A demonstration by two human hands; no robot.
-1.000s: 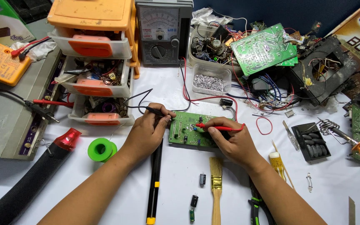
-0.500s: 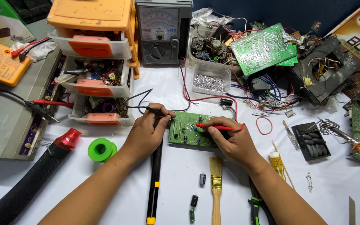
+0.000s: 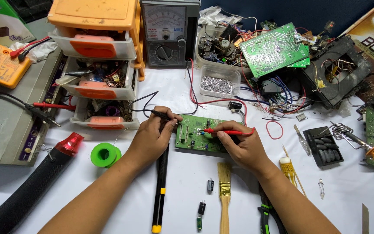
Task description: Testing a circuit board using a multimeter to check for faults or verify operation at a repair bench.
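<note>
From the head camera, you are looking down at a white worktable (image 3: 187,203) crowded with electronics. A small green rectangular circuit board (image 3: 195,138) lies flat near the middle of it, and both your hands meet there.

Your left hand (image 3: 152,138) rests just left of the board, its fingers pinched together on a thin black test probe (image 3: 163,115) whose tip reaches the board's upper left corner. Your right hand (image 3: 243,149) lies over the board's right end, fingers clamped on a slim red test probe (image 3: 228,131) that points left, its tip touching the board's middle.

Behind the board stands a grey analogue meter with a dial (image 3: 169,30). Behind and left of the board is an orange and white plastic drawer unit (image 3: 98,65). Left of the board sits a green spool of solder wire (image 3: 104,154). In front of the board lie a wooden-handled paintbrush (image 3: 224,195) and a black rod with a yellow end (image 3: 159,186).
</note>
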